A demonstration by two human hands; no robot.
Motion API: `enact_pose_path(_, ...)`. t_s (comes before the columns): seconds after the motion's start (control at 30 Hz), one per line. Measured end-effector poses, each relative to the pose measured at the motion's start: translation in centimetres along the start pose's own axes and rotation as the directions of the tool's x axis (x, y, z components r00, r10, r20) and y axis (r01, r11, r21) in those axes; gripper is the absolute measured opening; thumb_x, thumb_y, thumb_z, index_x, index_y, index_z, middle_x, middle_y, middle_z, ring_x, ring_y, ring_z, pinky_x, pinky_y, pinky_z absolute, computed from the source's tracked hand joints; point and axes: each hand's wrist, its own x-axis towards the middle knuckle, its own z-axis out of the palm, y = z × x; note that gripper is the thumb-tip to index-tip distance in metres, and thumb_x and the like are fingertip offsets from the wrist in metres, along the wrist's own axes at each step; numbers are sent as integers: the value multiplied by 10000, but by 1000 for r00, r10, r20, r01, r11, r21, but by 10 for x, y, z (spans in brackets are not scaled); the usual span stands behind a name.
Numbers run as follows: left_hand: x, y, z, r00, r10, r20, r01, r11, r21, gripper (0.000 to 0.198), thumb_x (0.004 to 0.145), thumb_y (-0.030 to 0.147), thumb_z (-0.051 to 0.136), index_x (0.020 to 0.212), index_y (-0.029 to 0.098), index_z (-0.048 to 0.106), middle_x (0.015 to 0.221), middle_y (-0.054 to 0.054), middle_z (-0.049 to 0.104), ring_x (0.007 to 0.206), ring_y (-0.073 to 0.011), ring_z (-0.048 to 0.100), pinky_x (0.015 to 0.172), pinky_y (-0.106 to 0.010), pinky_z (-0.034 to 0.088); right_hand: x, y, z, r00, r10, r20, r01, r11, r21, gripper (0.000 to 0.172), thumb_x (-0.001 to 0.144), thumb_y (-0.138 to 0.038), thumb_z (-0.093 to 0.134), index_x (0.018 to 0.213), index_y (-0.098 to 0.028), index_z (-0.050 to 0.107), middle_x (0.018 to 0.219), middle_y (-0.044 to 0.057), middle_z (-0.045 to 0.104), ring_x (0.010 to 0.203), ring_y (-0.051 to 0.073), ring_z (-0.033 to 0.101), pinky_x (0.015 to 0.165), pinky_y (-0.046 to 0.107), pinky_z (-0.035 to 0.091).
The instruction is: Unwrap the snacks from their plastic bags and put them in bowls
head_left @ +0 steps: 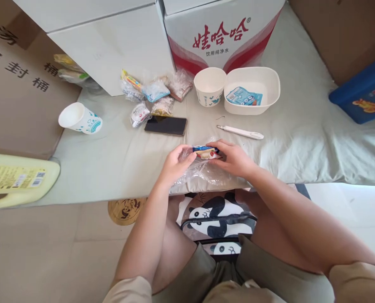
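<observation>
Between my two hands is a small snack packet (208,153) with blue and white-and-red printing. My left hand (177,165) grips its left end with thumb and fingers. At the other end, my right hand (233,158) has its fingers closed on the packet. Clear plastic film (203,173) lies crumpled beneath both hands at the cloth's front edge. Just beyond, a white utility knife (240,132) rests on the cloth, and a black phone (166,125) lies to the left of it.
Several plastic-wrapped packets (157,90) sit behind the phone. A paper cup (209,87) stands beside a white tub (271,99) holding blue packets (243,97). Another paper cup (80,118) leans at left, near a yellow jug (45,172). Cartons (111,50) line the back; a blue box (361,94) is at right.
</observation>
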Motion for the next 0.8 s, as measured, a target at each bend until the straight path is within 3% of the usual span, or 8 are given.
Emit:
enact_pose_path(0.1, 1, -2, 2, 999, -15, 41, 16, 999, -34, 243, 764, 402, 784, 782, 182, 683, 664, 14, 629, 571, -107, 567, 541, -211, 452, 0, -2, 3, 1000, -8, 3, 8, 999, -46, 532, 868, -435, 656, 1346, -206, 616, 1267, 149, 697, 1100, 321, 680, 969, 495, 515)
enact_pose_path(0.2, 2, 2, 2, 992, -123, 5, 121, 969, -215, 280, 753, 425, 785, 754, 186, 639, 686, 15, 645, 576, -112, 625, 502, -199, 438, 0, -2, 3, 1000, -2, 19, 3, 998, -56, 555, 898, -512, 617, 1361, -207, 598, 1283, 155, 696, 1127, 338, 673, 982, 513, 500)
enact_pose_path(0.33, 3, 12, -1, 976, -214, 25, 206, 894, -398, 340, 722, 457, 806, 796, 199, 597, 807, -15, 707, 606, -122, 679, 384, -165, 252, 0, -2, 0, 1000, 9, 27, -9, 1000, 12, 521, 886, -518, 645, 1306, -212, 620, 1169, 125, 738, 964, 280, 705, 883, 435, 545)
enact_pose_path(0.43, 4, 14, -2, 984, -178, -15, 152, 880, -450, 315, 742, 439, 788, 814, 208, 587, 853, -8, 711, 565, -95, 633, 396, -177, 285, 0, -3, 0, 999, 36, 31, -39, 993, 107, 473, 848, -489, 697, 1233, -219, 653, 1124, 105, 751, 909, 258, 701, 818, 402, 564)
enact_pose_path(0.57, 11, 7, -3, 975, -95, -202, -1, 903, -429, 210, 754, 321, 743, 740, 195, 576, 735, 29, 631, 524, -56, 521, 480, -180, 381, 3, -2, 1, 982, 182, -54, -153, 925, 348, 456, 822, -516, 722, 1157, -212, 663, 1046, 84, 763, 867, 244, 714, 810, 410, 585)
enact_pose_path(0.67, 16, 1, -6, 937, -129, -326, -7, 923, -385, 148, 751, 266, 701, 711, 193, 578, 692, 34, 577, 558, -61, 519, 493, -169, 370, 5, 1, -2, 908, 355, -223, -174, 804, 568, 461, 816, -570, 723, 1120, -227, 669, 1065, 79, 765, 924, 249, 733, 838, 418, 605)
enact_pose_path(0.73, 18, -1, -8, 931, -157, -330, 25, 928, -372, 152, 755, 287, 691, 716, 201, 572, 690, 35, 563, 555, -69, 512, 480, -176, 360, 5, 5, -7, 817, 469, -334, -162, 744, 648, 433, 808, -584, 731, 1062, -237, 679, 1045, 70, 769, 933, 245, 741, 837, 410, 616)
enact_pose_path(0.8, 18, 0, -8, 939, -170, -301, 48, 927, -373, 173, 746, 315, 697, 719, 205, 565, 691, 35, 556, 533, -70, 493, 460, -183, 344, 5, 11, -15, 760, 518, -392, -112, 700, 705, 396, 815, -583, 725, 1011, -243, 678, 1011, 57, 769, 948, 242, 746, 840, 400, 623)
